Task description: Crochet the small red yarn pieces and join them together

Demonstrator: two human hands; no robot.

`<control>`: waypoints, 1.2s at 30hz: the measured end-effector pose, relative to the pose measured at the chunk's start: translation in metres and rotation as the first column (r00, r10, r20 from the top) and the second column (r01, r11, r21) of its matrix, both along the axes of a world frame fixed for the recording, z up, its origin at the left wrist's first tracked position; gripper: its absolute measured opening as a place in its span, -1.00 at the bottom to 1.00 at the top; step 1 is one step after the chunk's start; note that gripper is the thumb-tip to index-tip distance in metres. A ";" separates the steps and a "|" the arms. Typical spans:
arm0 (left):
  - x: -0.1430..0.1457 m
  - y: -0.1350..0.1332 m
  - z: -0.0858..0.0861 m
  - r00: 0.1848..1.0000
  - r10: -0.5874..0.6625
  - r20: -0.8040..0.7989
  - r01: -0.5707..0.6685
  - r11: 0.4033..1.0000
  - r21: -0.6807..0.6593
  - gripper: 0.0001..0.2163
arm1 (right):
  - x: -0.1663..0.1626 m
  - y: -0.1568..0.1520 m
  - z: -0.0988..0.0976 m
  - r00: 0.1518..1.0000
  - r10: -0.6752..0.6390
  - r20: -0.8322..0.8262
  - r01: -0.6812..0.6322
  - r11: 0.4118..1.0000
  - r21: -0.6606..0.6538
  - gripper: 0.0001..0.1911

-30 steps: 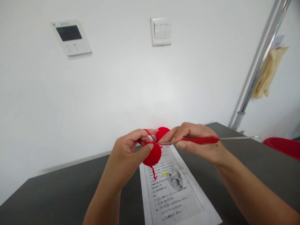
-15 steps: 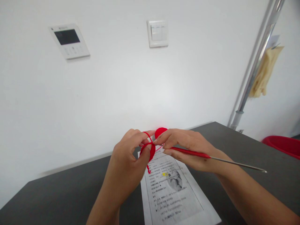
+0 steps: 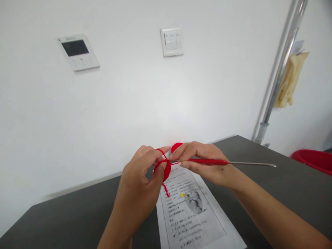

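Note:
My left hand (image 3: pixel 145 176) pinches a small piece of red crochet work (image 3: pixel 166 172) between thumb and fingers, with a strand of red yarn running over the forefinger. A short yarn tail (image 3: pixel 166 191) dangles below it. In my right hand (image 3: pixel 203 157) is a crochet hook (image 3: pixel 211 162) with a red handle, gripped like a pencil. Its near end points at the top edge of the piece, where my fingers partly hide the tip. The other metal end sticks out to the right. Behind my hands sits a red yarn ball (image 3: pixel 176 147), partly covered by the right fingers.
Under my hands a printed sheet (image 3: pixel 192 221) lies on the dark table (image 3: pixel 77 218), with a small yellow stitch marker (image 3: pixel 183 195) on it. The white wall carries a switch (image 3: pixel 172 42) and a panel (image 3: pixel 78 52). A red tub (image 3: pixel 312 160) stands right of the table.
The hook's free end has swung up and to the left, so the hook lies nearly level. My right wrist has turned with it. My left hand keeps its pinch on the crochet work.

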State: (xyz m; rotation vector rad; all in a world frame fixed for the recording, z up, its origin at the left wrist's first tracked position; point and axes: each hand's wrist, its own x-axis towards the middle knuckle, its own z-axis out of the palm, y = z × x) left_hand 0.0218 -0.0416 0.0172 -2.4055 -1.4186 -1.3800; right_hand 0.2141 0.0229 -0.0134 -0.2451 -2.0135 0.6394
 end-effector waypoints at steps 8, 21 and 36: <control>0.000 -0.003 0.000 0.998 0.043 -0.039 -0.040 0.997 0.066 -0.82 | -0.008 0.002 -0.005 0.999 -0.003 -0.033 0.007 0.990 0.139 -0.91; 0.002 -0.006 0.002 0.989 0.030 -0.144 0.006 0.971 0.239 -0.86 | -0.012 0.002 -0.006 0.988 -0.003 -0.154 0.060 0.928 0.368 -0.96; 0.007 -0.006 -0.002 0.992 -0.105 -0.076 0.123 0.948 0.294 -0.78 | -0.020 0.001 -0.018 0.941 -0.101 -0.323 0.220 0.908 0.356 -0.97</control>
